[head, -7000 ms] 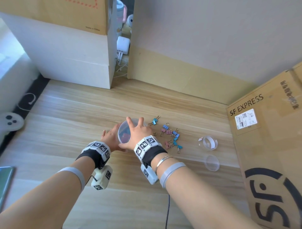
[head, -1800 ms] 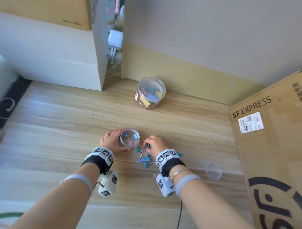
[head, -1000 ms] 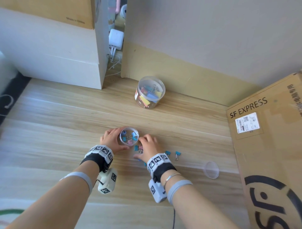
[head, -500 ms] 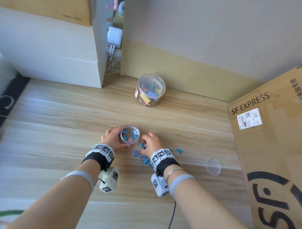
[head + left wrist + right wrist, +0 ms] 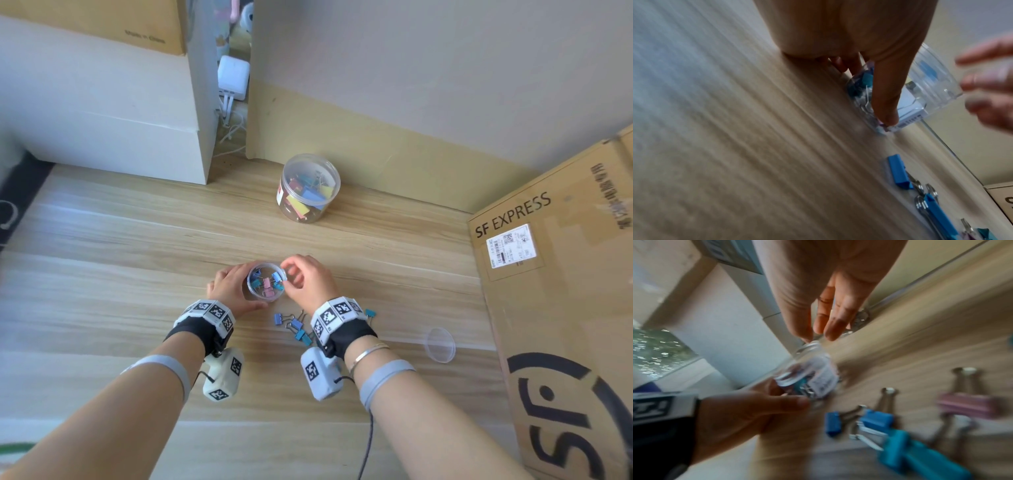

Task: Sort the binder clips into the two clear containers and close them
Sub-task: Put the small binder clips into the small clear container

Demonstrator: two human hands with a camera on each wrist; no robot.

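Observation:
A small clear container (image 5: 266,286) stands on the wooden floor with blue and pink binder clips inside. My left hand (image 5: 233,287) grips its left side, thumb across the wall (image 5: 863,97). My right hand (image 5: 305,277) hovers at its right rim, thumb and fingers pointing down over the opening (image 5: 813,374); I see no clip between them. Several loose clips (image 5: 291,325) lie by my right wrist, blue, teal and pink (image 5: 876,418). The container's lid (image 5: 440,344) lies to the right. A larger lidded container (image 5: 308,188) of bigger clips stands near the wall.
An SF Express cardboard box (image 5: 555,308) walls off the right side. A white box (image 5: 102,102) stands at the back left, with a white charger (image 5: 233,78) in the gap beside it. One teal clip (image 5: 370,312) lies just right of my right wrist.
My right hand has risen from the loose clips on the floor to the small container's rim. My left hand keeps its hold on the container.

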